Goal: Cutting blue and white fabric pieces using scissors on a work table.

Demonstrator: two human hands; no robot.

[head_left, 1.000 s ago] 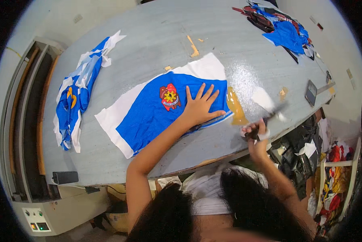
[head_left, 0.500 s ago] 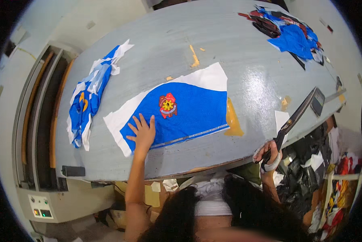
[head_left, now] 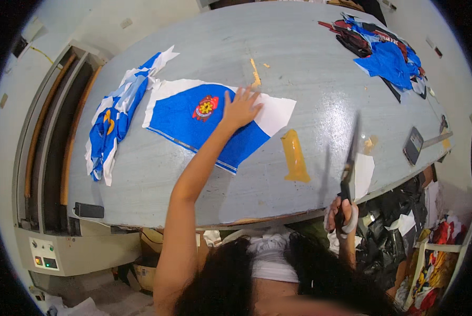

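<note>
A blue cloth panel [head_left: 168, 113] with white margins lies flat on the grey table, left of its middle. It bears a red and yellow emblem [head_left: 205, 108] and a pale printed strip along its near edge. My left hand [head_left: 241, 109] rests on the panel's far right part, fingers spread, holding nothing. At the table's near edge, my right hand [head_left: 343, 216] grips the handles of large black scissors [head_left: 349, 167], blades pointing away from me. White wrapping covers part of that hand.
Crumpled blue and white cloth pieces [head_left: 121, 113] lie left of the panel. More cloth scraps [head_left: 386, 63] are heaped at the far right. A phone [head_left: 413, 146], a white scrap [head_left: 363, 176] and a yellowish patch [head_left: 295, 158] are on the table's right. Near left sits a black box [head_left: 89, 210].
The panel has turned clockwise and shifted away from me and left. My left hand has moved farther out and right. The scissors have swung left to point more straight ahead.
</note>
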